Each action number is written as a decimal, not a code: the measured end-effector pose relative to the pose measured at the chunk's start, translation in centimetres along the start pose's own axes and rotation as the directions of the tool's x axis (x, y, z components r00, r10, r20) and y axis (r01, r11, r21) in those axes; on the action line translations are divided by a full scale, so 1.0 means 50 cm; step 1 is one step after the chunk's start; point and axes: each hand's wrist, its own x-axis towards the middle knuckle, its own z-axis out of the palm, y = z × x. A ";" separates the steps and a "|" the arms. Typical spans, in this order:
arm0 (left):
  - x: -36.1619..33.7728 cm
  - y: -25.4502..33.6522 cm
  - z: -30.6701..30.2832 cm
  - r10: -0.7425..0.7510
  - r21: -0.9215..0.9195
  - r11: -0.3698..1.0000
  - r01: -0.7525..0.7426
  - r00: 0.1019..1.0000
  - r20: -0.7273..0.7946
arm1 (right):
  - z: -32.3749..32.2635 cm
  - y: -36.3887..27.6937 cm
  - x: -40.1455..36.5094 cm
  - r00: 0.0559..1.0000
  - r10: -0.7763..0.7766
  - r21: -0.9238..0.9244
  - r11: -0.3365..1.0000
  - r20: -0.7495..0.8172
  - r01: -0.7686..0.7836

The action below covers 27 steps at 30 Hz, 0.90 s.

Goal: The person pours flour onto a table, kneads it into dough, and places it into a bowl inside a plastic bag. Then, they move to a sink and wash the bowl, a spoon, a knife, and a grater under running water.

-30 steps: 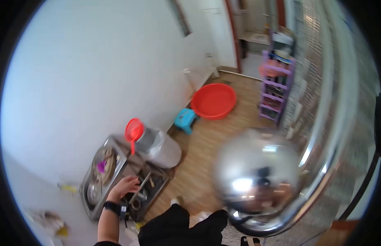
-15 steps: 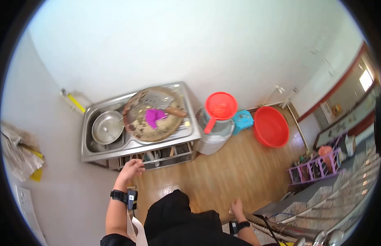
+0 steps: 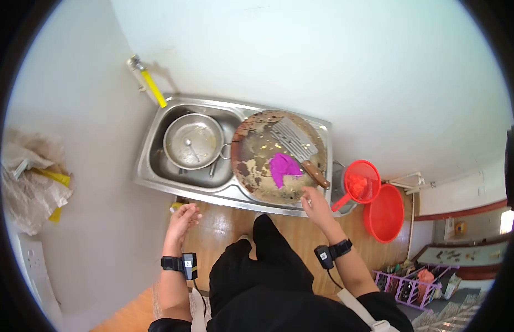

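My right hand [image 3: 316, 206] is at the front edge of a round wooden chopping board [image 3: 251, 160], just below the wooden handle of a slotted metal blade [image 3: 294, 139]. Its fingers are partly curled, and nothing shows in them. A purple cloth [image 3: 283, 169] lies crumpled on the board. My left hand [image 3: 184, 218] hangs in front of the sink's front rim, fingers loosely bent and apart, holding nothing. In the left basin of the steel sink [image 3: 152, 178] sits a round metal pan [image 3: 182, 131] with a spoon [image 3: 191, 149] inside.
A tap with a yellow hose [image 3: 153, 88] is on the wall at the sink's left. Right of the sink are a red strainer [image 3: 370, 192] and a red basin [image 3: 390, 213]. A purple rack [image 3: 409, 288] stands lower right. Plastic bags [image 3: 35, 182] hang at the left.
The view has turned and moved closer to the sink. My right hand has risen from low beside my body to the board's front edge. My left hand stays in front of the sink.
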 end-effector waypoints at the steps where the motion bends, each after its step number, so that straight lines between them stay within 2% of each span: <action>1: -0.008 0.001 -0.004 -0.022 -0.009 1.000 0.022 1.000 -0.007 | 0.008 -0.007 0.034 0.997 -0.056 -0.027 0.998 0.051 0.057; 3: -0.013 -0.013 -0.029 -0.001 -0.088 0.996 -0.004 0.999 -0.054 | 0.018 -0.026 0.098 0.985 -0.152 -0.015 0.988 0.077 0.153; 5: -0.035 -0.002 -0.049 0.037 -0.142 0.988 -0.061 0.985 -0.168 | 0.037 -0.040 0.151 0.962 -0.246 -0.034 0.967 0.117 0.252; 6: -0.044 0.004 -0.058 0.050 -0.149 0.985 -0.082 0.976 -0.210 | 0.046 -0.052 0.173 0.962 -0.248 0.034 0.969 0.117 0.246; 9: -0.042 0.013 -0.062 0.052 -0.156 0.982 -0.104 0.952 -0.303 | 0.070 -0.065 0.234 0.934 -0.302 0.085 0.953 0.194 0.290; 10: -0.042 0.015 -0.057 0.068 -0.144 0.982 -0.124 0.937 -0.343 | 0.086 -0.061 0.250 0.905 -0.402 0.054 0.915 0.136 0.399; 13: -0.047 0.016 -0.052 0.038 -0.152 0.983 -0.101 0.929 -0.369 | 0.097 -0.092 0.271 0.921 -0.320 0.126 0.946 0.223 0.298; 17: 0.000 0.012 -0.073 0.018 -0.217 0.971 -0.097 0.940 -0.340 | 0.109 -0.106 0.306 0.908 -0.353 0.142 0.934 0.226 0.328; 20: 0.044 0.054 -0.097 0.051 -0.218 0.969 -0.118 0.955 -0.292 | 0.125 -0.111 0.329 0.953 -0.228 0.107 0.972 0.199 0.210; 23: 0.130 0.108 -0.139 0.108 -0.228 0.959 -0.167 0.962 -0.250 | 0.133 -0.145 0.351 0.951 -0.277 0.002 0.960 0.139 0.279; 24: 0.166 0.126 -0.155 0.107 -0.240 0.956 -0.169 0.962 -0.252 | 0.138 -0.160 0.356 0.969 -0.186 0.011 0.982 0.163 0.187; 27: 0.280 0.180 -0.191 0.136 -0.294 0.932 -0.212 0.956 -0.259 | 0.153 -0.228 0.411 0.957 -0.162 -0.027 0.984 0.240 0.174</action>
